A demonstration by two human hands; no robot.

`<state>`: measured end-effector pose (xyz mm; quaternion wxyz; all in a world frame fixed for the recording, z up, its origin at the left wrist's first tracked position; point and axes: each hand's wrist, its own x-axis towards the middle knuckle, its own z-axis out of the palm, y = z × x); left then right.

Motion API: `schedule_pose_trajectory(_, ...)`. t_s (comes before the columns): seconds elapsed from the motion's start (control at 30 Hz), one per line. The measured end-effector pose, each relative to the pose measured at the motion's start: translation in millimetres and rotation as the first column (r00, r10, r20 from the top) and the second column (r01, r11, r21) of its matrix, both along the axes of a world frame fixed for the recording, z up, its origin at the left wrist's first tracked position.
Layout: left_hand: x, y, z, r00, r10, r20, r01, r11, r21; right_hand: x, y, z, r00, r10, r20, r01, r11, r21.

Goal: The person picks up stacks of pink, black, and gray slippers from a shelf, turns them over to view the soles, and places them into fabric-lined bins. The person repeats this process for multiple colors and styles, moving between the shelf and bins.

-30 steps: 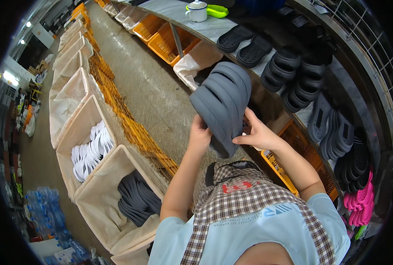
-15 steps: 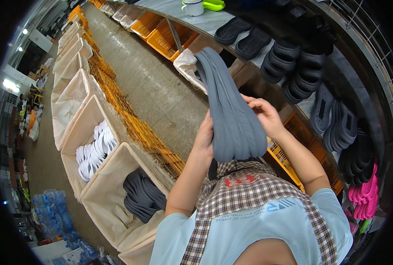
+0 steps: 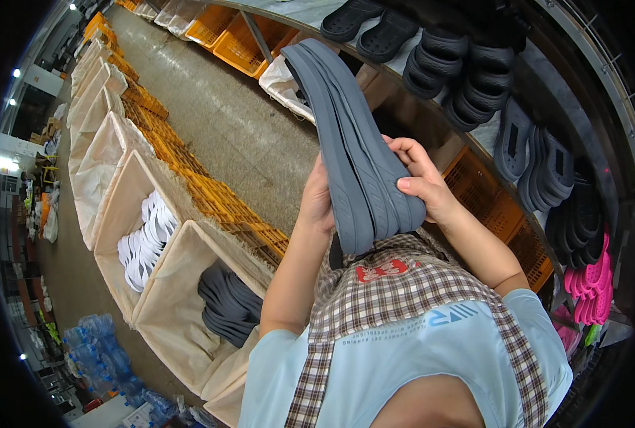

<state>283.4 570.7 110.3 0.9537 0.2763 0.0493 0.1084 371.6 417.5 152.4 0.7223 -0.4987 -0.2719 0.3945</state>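
Two hands (image 3: 317,198), grip firm around grey shoe stack (image 3: 357,157), wide aisle floor (image 3: 235,128) between bin rims (image 3: 188,227) and bench edge (image 3: 483,153).

Unevenly lit: glare from white lamps (image 3: 3,163) at far left, pale sheen on the floor (image 3: 196,78), deep shadow beneath the worktop (image 3: 289,11). Sharp at the centre, softer and bent by fisheye distortion toward the blackened rim.

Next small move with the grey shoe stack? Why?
Probably squeeze the grey shoe stack gently together: the left hand and right hand already hold it from opposite sides, and dark gaps show between its layers.
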Motion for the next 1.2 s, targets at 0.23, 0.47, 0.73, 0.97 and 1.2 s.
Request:
schedule_pose_trajectory(0.23,-15.2,-7.9,9.1,0.997,-0.062,-0.042,0.051,0.977,-0.208,0.8,-6.5,-3.9,0.997,0.0,-0.079,0.002,1.0,0.017)
schedule_pose_trajectory(0.47,-17.4,-9.0,3.0,0.995,-0.103,-0.012,0.099,0.978,-0.185,-10.1,-8.5,-8.4,0.999,0.017,0.029,-0.018,0.999,0.031)
schedule_pose_trajectory(0.73,-12.9,-16.2,7.5,0.992,-0.128,0.016,0.129,0.979,-0.159,-13.5,-17.2,-12.3,0.995,-0.015,0.099,0.007,0.997,0.081)
schedule_pose_trajectory(0.97,-4.3,-23.1,4.8,0.97,-0.181,-0.161,0.183,0.983,-0.006,-19.3,-40.3,-22.5,0.993,-0.115,-0.02,0.117,0.986,0.121)
schedule_pose_trajectory(1.2,54.7,-80.4,39.3,0.927,-0.368,-0.065,0.374,0.912,0.169,-25.9,-114.8,-19.4,0.883,-0.446,-0.144,0.464,0.877,0.128)
